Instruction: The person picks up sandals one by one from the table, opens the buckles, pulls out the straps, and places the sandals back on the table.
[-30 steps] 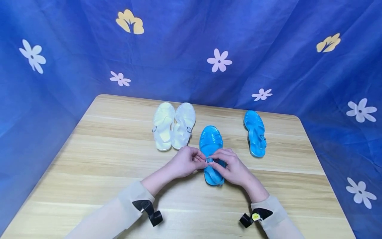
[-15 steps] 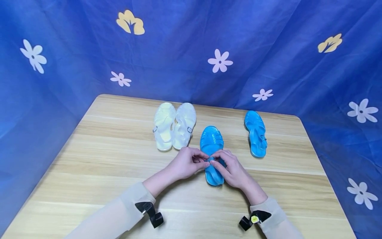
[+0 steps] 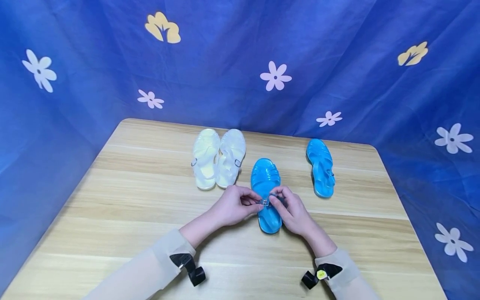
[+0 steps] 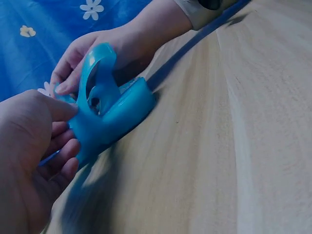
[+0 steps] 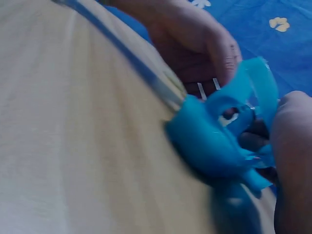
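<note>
A glossy blue jelly sandal (image 3: 264,175) lies on the table, toe pointing away, with both hands at its ankle strap. My left hand (image 3: 237,205) pinches the strap's silver buckle (image 3: 264,202) between thumb and forefinger. Just right of the buckle, my right hand (image 3: 295,213) pinches the strap between thumb and fingers. In the left wrist view the sandal's heel band (image 4: 100,53) stands up, near the left hand's thumb. The right wrist view shows the heel (image 5: 204,141) from the other side, partly blurred; the strap end is largely hidden by the fingers.
A second blue sandal (image 3: 321,168) lies at the back right. Two pearly white sandals (image 3: 206,158) stand side by side at the back left. The wooden table (image 3: 123,200) ends at a blue flowered curtain (image 3: 225,62).
The right fingers have shifted slightly right, away from the buckle, so the buckle now shows between the two hands. The left hand stays nearly in place, as does the sandal.
</note>
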A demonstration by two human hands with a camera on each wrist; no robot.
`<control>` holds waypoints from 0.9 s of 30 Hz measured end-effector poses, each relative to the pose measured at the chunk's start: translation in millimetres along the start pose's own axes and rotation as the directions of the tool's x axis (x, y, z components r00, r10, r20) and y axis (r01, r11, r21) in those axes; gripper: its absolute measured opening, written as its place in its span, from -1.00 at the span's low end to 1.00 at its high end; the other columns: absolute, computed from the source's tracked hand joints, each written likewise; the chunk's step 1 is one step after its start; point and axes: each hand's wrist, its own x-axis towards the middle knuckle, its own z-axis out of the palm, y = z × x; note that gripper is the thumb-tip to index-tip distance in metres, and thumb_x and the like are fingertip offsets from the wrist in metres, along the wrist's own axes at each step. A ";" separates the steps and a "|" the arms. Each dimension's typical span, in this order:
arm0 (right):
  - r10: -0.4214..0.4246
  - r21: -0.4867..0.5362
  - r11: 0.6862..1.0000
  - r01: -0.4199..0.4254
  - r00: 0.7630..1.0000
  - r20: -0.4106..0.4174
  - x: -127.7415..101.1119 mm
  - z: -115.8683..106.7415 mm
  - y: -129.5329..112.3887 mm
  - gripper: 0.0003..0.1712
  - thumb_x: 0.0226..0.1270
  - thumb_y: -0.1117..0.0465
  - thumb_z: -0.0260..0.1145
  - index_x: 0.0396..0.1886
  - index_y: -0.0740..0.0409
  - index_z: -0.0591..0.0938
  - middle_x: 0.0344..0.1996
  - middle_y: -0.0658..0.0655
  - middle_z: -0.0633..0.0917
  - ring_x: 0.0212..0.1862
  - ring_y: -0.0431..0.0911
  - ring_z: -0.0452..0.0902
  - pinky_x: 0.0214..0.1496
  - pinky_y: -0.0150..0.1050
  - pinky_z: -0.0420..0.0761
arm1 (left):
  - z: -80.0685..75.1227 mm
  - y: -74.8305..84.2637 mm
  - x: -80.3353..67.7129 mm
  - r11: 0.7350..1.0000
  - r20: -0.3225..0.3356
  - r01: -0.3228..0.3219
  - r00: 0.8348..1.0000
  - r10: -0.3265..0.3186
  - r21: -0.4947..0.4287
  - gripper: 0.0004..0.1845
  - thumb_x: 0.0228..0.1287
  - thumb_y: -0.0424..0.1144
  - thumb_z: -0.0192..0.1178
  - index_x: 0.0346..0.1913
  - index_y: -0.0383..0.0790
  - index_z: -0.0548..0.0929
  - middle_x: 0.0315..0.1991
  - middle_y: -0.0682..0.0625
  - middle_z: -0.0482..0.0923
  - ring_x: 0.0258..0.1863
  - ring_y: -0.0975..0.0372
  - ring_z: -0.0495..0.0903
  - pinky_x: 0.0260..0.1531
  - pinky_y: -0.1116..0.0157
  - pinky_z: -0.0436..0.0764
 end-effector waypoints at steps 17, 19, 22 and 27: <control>0.006 -0.345 0.937 0.050 0.987 0.161 10.7 -17.2 -16.6 -0.77 0.51 0.04 0.44 0.06 -0.05 0.76 0.05 -0.18 0.71 0.19 -0.15 0.47 0.26 0.09 0.38 | -5.0 4.1 4.8 0.974 0.006 -0.137 0.990 0.138 0.183 -0.77 0.31 -0.17 0.53 -0.04 -0.12 0.80 -0.20 0.11 0.75 -0.22 0.30 0.67 -0.19 0.30 0.69; -0.003 -0.363 0.929 0.068 0.984 0.176 12.0 -16.6 -18.7 -0.83 0.52 0.06 0.44 -0.01 -0.05 0.78 0.03 -0.19 0.70 0.19 -0.15 0.45 0.25 0.09 0.36 | -5.4 4.8 4.9 0.964 0.014 -0.163 0.986 0.164 0.209 -0.77 0.31 -0.16 0.53 -0.04 -0.10 0.81 -0.18 0.12 0.75 -0.19 0.31 0.67 -0.16 0.29 0.69; -0.036 -0.343 0.934 0.098 0.983 0.182 13.3 -15.6 -20.2 -0.91 0.51 0.12 0.44 -0.09 -0.04 0.76 0.00 -0.17 0.68 0.17 -0.13 0.45 0.23 0.07 0.33 | -6.4 6.2 5.1 0.948 0.038 -0.210 0.978 0.207 0.238 -0.76 0.32 -0.15 0.53 -0.02 -0.11 0.82 -0.14 0.11 0.76 -0.14 0.30 0.68 -0.12 0.29 0.70; -0.062 -0.266 0.958 0.111 0.981 0.186 13.7 -13.3 -19.5 -0.99 0.57 0.16 0.36 -0.12 -0.05 0.69 -0.09 -0.17 0.67 0.08 -0.15 0.47 0.11 0.01 0.26 | -8.6 7.4 5.2 0.921 0.086 -0.284 0.959 0.271 0.267 -0.75 0.35 -0.16 0.51 0.02 -0.15 0.82 -0.14 0.11 0.76 -0.17 0.31 0.67 -0.15 0.30 0.71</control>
